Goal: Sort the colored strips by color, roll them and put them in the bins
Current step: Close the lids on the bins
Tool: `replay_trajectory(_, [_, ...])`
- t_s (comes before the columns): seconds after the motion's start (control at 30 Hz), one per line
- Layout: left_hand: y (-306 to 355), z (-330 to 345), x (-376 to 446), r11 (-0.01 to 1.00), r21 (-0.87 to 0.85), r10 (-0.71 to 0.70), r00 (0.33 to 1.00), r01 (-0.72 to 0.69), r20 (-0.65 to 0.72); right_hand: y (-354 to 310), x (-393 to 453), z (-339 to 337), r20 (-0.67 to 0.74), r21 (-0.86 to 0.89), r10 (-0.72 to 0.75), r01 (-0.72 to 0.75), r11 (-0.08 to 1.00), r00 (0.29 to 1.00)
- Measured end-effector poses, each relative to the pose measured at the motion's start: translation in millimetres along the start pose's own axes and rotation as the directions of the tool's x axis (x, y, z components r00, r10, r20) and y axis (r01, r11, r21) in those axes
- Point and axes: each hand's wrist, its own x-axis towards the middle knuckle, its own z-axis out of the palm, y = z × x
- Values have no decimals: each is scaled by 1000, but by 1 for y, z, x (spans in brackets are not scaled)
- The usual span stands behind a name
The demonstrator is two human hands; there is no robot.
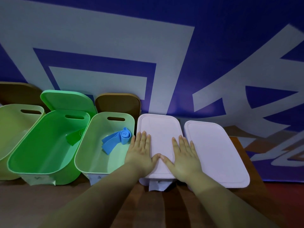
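A rolled blue strip (122,138) already lay in the pale green bin (105,145), a green roll (75,136) in the bright green bin (47,142). I had both hands flat, fingers straight, left hand (139,155) and right hand (185,157) pressing the lid (160,129) onto a white bin; closing seemed all that remained.

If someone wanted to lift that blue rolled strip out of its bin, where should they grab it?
Probably by the coiled end of the blue strip, coming straight down from above with fingers across the coil. The pale green bin walls it in on all sides, and the loose tail lies flat, offering less to pinch.
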Motion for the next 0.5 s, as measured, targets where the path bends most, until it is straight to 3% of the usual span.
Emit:
replay_trajectory(0.2, [0, 1, 2, 1000, -9, -1, 1000, 1, 29, 0, 3, -3, 45, 15, -11, 10, 1000, 999])
replay_trajectory(0.4, [1, -13, 2, 1000, -15, -14, 997, 16, 80, -2, 2, -27, 191, -8, 17, -16, 1000, 981])
replay_trajectory(0.5, [4, -29, 1, 999, -27, -18, 994, 21, 106, -9, -2, -42, 177, 30, 67, -74, 997, 982])
